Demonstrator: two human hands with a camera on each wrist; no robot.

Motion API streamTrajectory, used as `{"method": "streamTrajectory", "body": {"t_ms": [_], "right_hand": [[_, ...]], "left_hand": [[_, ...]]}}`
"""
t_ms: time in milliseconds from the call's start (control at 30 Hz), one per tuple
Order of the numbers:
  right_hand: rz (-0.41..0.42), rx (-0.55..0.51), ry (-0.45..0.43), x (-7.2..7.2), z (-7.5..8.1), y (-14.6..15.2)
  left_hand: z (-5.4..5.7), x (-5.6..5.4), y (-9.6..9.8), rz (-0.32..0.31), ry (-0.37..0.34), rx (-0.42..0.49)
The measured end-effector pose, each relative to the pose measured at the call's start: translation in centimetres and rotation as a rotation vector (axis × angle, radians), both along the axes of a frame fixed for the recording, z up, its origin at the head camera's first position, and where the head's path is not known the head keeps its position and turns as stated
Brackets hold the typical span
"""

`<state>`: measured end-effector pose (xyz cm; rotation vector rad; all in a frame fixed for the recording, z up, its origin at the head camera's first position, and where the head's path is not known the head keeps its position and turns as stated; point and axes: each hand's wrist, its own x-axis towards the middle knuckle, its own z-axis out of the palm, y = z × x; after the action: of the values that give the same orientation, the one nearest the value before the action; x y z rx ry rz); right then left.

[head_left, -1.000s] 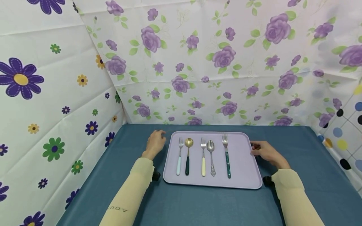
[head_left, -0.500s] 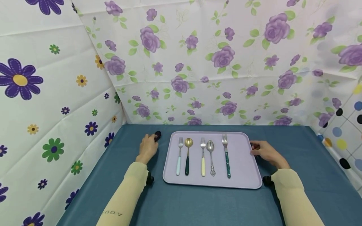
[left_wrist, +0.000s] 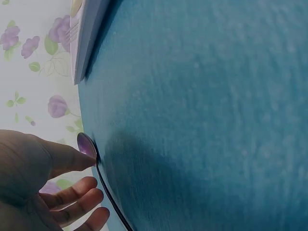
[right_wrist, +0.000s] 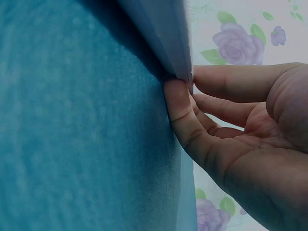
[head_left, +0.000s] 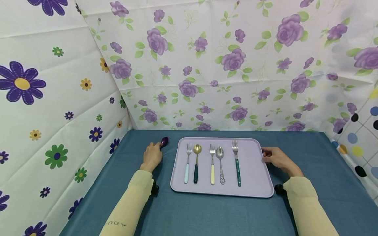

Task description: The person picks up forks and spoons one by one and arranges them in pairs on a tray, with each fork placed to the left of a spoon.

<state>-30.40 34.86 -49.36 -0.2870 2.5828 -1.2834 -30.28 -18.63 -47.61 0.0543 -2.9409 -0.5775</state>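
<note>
On the blue tablecloth to the left of the tray lies a dark purple spoon [head_left: 164, 142], its bowl pointing away. My left hand [head_left: 152, 156] is right at its neck, the thumb tip [left_wrist: 86, 160] touching it in the left wrist view. The other fingers of that hand bend loosely beside the thin black handle [left_wrist: 109, 192]. My right hand [head_left: 279, 158] grips the right rim of a lilac tray [head_left: 256, 173], with the thumb [right_wrist: 178, 96] at the underside and the fingers [right_wrist: 231, 82] along the rim.
On the tray lie a light-blue-handled fork [head_left: 186, 170], a gold spoon [head_left: 197, 149] with a dark green handle, a yellow-handled fork [head_left: 212, 170], a silver spoon [head_left: 220, 152] and a green-handled fork [head_left: 237, 167]. A floral sheet [head_left: 200, 65] hangs behind the table.
My left hand has moved left, away from the tray, and the purple spoon has come into view beyond it. Its bowl now shows purple instead of black. The right hand and tray stay put.
</note>
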Motion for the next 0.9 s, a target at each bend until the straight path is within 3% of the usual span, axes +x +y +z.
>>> {"method": "streamTrajectory", "body": {"t_ms": [400,700,900], "right_hand": [[-0.002,-0.004,-0.016,-0.07,0.01,-0.10],[-0.002,-0.008,-0.027,-0.05,0.17,-0.03],[-0.003,-0.005,-0.027,-0.05,0.14,-0.04]], "left_hand": [[-0.13,0.26,-0.12,-0.005,-0.039,-0.011],[-0.66,-0.21,-0.20,-0.032,0.008,-0.077],[-0.31,-0.63,-0.08,-0.052,-0.021,-0.071]]}}
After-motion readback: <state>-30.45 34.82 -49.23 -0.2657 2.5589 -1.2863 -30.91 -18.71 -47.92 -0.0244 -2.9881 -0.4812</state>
